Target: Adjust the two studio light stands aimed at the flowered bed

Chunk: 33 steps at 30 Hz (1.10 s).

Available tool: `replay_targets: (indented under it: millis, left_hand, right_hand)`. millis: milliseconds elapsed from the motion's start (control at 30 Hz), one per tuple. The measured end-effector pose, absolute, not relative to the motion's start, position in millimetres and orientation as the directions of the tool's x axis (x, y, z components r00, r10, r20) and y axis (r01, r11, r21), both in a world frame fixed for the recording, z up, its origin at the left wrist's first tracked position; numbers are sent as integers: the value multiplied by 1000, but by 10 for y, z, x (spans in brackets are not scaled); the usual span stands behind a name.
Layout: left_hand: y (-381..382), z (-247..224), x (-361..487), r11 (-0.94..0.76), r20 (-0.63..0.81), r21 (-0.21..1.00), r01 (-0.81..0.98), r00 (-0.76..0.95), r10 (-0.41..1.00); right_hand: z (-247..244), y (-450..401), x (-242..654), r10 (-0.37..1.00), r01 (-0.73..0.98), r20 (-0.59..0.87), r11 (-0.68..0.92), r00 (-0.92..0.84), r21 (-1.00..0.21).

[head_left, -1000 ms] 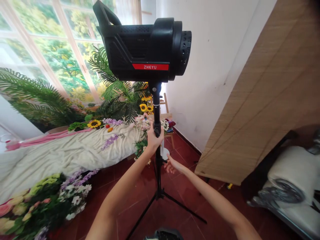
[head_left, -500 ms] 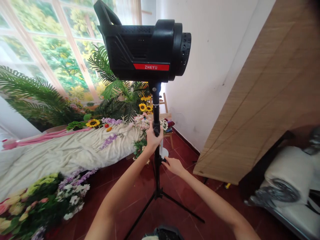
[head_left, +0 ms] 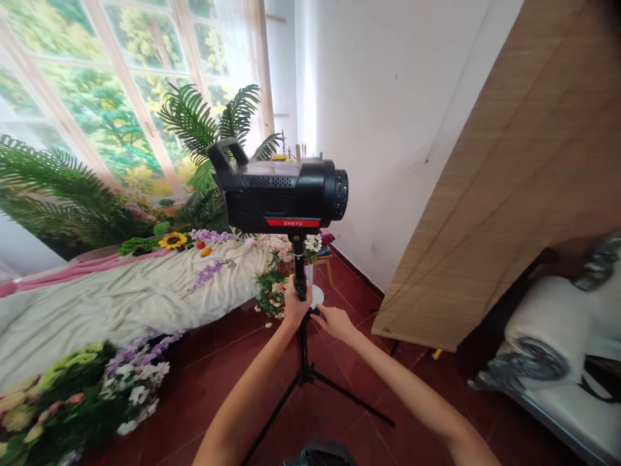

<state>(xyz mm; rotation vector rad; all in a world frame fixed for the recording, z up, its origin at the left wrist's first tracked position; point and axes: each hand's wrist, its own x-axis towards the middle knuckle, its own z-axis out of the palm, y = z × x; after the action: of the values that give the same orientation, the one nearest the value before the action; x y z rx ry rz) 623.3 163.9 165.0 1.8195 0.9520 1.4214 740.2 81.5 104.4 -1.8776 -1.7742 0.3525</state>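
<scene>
A black studio light [head_left: 286, 197] with a red ZHEYU label sits on top of a black tripod stand [head_left: 303, 353], its round front facing right. My left hand [head_left: 295, 301] is wrapped round the stand's pole just below the light. Slightly lower and to the right, my right hand [head_left: 334, 321] pinches a small black knob [head_left: 314, 311] on the pole's side. The stand's legs are spread on the red tiled floor.
Left of the stand is a cream blanket [head_left: 145, 291] with a sunflower [head_left: 173, 241] and purple flowers. Bouquets [head_left: 87, 382] lie at the lower left. A bamboo blind [head_left: 460, 194] hangs right, near a white and silver sofa [head_left: 538, 343]. A wall [head_left: 373, 116] rises behind.
The light has come down a long way with the upper pole, and my left hand has moved down with it. My right hand has stayed at the knob.
</scene>
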Motion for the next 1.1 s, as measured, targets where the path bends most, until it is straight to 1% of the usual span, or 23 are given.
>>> replay_targets:
  millis: [200,267,433,567,700,800,867,933,967,1000,1033,1067,1100]
  left_hand:
    - [1679,1543,6237,-533,506,819,212,170,846]
    - [1696,1523,6237,-542,515,814,208,174,840]
    - [1684,1349,6248,-530,508,824,202,153,848]
    - [1674,1213,6273,-509,492,847,155,135,860]
    - [1700,1178,6273,-530,514,841,109,149,845]
    - [1724,1174,6270,-540,528,837,84,134,839]
    - [1735,1165,6272,-540,530,837,82,122,839]
    - [1740,1150,6275,-536,525,839,90,123,842]
    - [1741,1143,6274,-532,520,841,97,124,845]
    - [1741,1136,6272,-527,515,843,105,125,848]
    - [1740,1131,6268,-523,510,845,114,124,851]
    - [1739,1128,6264,-520,507,845,122,125,853]
    - [1737,1128,6259,-519,505,845,128,128,854]
  right_hand:
    - [1035,793,7399,978,786,170,11,120,-618]
    - [1047,781,7385,978,784,161,-5,134,-621]
    - [1063,759,7328,981,813,134,-36,139,-582]
    - [1061,755,7280,981,843,110,-76,158,-533]
    - [1075,760,7260,983,869,58,-126,175,-478]
    - [1045,779,7282,980,849,40,-149,196,-507]
    - [993,811,7297,973,800,41,-161,226,-577]
    - [926,863,7290,963,680,27,-170,269,-713]
    - [892,892,7276,955,571,-8,-183,295,-800]
    - [861,921,7257,946,423,-71,-207,315,-882]
    - [835,946,7234,935,240,-158,-241,317,-940]
    - [813,965,7213,923,38,-259,-281,286,-959]
    - [796,975,7195,912,-162,-349,-318,217,-934]
